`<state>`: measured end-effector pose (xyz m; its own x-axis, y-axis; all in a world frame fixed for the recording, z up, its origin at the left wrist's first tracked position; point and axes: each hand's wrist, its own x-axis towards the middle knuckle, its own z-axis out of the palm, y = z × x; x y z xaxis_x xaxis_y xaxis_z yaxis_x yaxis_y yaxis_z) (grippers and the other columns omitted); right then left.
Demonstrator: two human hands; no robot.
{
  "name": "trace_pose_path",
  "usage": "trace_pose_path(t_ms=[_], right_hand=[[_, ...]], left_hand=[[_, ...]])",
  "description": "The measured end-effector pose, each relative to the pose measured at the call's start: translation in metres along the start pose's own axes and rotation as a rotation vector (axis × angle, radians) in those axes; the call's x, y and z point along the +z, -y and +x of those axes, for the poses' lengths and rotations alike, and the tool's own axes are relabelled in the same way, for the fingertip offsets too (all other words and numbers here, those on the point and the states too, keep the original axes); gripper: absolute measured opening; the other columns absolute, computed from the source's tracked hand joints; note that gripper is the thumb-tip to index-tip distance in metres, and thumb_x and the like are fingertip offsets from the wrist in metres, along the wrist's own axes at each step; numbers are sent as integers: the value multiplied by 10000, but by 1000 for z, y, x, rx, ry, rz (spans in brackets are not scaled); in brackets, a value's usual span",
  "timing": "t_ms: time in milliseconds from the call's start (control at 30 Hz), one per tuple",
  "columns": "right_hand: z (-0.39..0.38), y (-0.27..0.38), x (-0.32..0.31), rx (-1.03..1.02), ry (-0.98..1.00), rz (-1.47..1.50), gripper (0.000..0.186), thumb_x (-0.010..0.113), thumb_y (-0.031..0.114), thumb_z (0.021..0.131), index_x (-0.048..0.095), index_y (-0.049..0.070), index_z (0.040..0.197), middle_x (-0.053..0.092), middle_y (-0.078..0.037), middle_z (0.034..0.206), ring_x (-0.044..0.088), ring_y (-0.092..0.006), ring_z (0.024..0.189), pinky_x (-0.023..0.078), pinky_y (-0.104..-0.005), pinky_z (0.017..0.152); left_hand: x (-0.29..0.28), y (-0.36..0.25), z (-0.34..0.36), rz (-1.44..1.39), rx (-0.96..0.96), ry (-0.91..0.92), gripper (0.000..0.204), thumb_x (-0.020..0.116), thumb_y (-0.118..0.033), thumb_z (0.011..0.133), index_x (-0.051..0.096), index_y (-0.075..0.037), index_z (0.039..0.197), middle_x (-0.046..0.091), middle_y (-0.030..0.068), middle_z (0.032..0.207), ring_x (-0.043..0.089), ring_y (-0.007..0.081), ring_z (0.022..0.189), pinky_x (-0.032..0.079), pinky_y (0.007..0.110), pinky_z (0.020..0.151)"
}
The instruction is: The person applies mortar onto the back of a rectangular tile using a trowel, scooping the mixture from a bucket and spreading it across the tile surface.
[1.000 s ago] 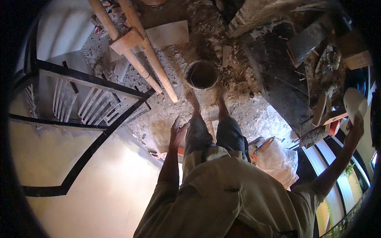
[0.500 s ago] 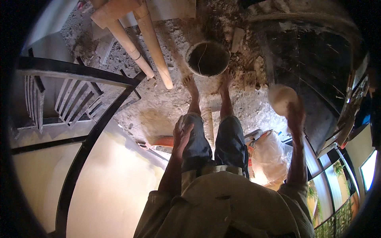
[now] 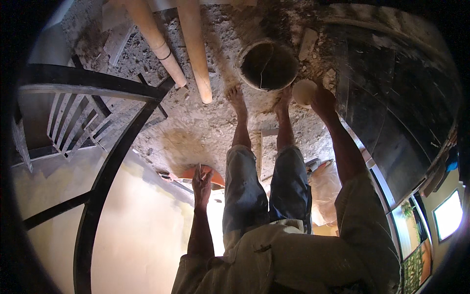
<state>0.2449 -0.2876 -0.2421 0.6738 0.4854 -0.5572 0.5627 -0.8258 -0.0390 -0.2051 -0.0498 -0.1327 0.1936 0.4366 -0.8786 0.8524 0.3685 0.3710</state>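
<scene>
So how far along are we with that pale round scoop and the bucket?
Done: the right hand has carried the pale round scoop over to the round dark bucket. In hand: it sits at the rim, beside the bare feet. Left: whether it has emptied is hidden. The left hand hangs idle.

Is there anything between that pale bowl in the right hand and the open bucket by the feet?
Nothing visible. The right hand holds the pale bowl right beside the bucket rim; only the right foot sits just below it.

left hand: hangs low, fingers seemingly loose | right hand: arm stretched forward, fingers curled in a grip
</scene>
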Motion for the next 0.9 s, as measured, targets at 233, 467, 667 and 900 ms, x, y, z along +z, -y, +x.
trace_pose_path(t_ms=[233,467,667,900], right_hand=[[26,40,-16,49,193,-160,443,610,282,774,494,-38,1056,639,-190,794,646,-340,748,521,-443,628],[11,6,23,-55,115,-86,543,632,301,765,502,-105,1101,586,-183,845,627,-310,770,516,-414,674],[6,-15,45,-59,44,-265,430,641,267,753,526,-54,1016,635,-221,794,646,-361,751,517,-450,644],[15,27,-8,-28,139,-57,356,654,242,734,599,-44,937,625,-223,833,648,-341,734,517,-451,619]], left_hand=[[2,6,-3,-121,-186,13,695,671,-201,830,309,10,1385,406,218,1337,441,253,1201,403,352,972],[-3,14,6,-101,-87,-5,708,675,-240,823,320,35,1371,409,288,1329,473,323,1184,416,384,937],[0,-19,12,-44,-118,45,704,668,-234,826,315,47,1367,401,279,1340,463,314,1199,425,354,931],[1,-14,9,-101,-84,7,710,669,-237,826,307,39,1372,412,259,1330,467,310,1186,428,356,924]])
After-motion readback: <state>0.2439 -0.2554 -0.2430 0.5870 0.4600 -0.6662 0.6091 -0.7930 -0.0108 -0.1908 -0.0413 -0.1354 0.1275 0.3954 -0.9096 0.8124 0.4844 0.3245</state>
